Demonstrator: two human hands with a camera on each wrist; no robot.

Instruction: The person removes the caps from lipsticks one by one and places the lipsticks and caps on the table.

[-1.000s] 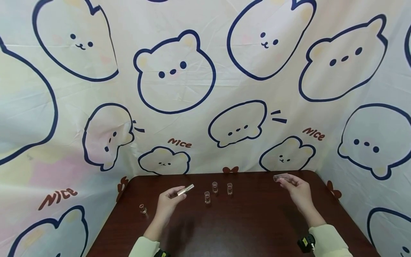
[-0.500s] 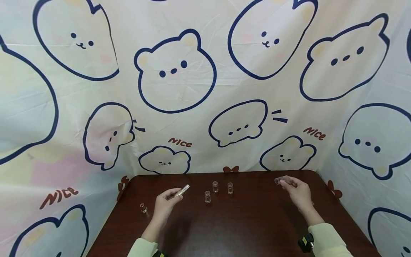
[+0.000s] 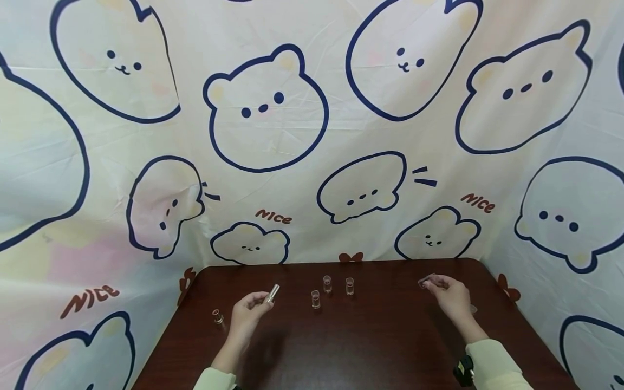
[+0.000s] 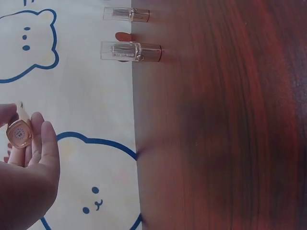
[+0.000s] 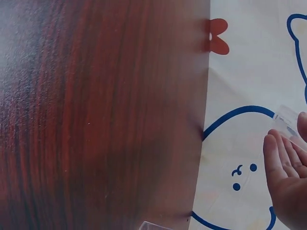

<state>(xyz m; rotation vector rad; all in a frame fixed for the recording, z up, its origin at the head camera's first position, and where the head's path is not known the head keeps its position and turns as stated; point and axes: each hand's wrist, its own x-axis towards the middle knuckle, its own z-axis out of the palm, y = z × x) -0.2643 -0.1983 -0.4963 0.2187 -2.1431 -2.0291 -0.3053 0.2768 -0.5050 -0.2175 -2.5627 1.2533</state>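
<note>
Gold lipstick tube [image 3: 272, 294] was gripped by the left hand [image 3: 247, 313], left of the lipstick trio [image 3: 316, 300], the right hand [image 3: 452, 298] pinched a transparent cap [image 3: 424, 282], apparently, right of that trio.

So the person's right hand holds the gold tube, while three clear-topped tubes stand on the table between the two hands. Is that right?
Not quite: the head view shows the gold tube in the left hand, not the right hand. Three clear-topped tubes do stand on the table between the two hands.
</note>
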